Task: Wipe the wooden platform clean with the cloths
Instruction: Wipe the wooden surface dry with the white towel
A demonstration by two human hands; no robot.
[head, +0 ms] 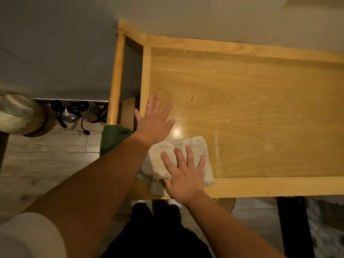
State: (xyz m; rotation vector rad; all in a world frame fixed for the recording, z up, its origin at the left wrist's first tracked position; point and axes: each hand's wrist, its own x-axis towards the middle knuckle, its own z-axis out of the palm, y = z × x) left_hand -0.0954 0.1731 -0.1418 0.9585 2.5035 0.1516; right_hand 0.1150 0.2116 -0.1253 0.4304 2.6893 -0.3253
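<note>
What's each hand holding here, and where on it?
Nothing is gripped. The right hand presses flat, fingers spread, on the near-left part of the whitish cloth. The left hand lies open on the bare wooden platform.

The platform [242,101] fills the centre and right of the frame: a light yellow wood panel with bold grain, sunk inside a raised wooden rim, glossy with a bright glare patch near lower centre. A pale beige cloth [193,146], fuzzy and folded into a rough rectangle, lies at the platform's lower left corner, its near end draped over the front rim. A second, dark green cloth [113,136] hangs bunched just outside the left rim, at left of centre, partly hidden.
</note>
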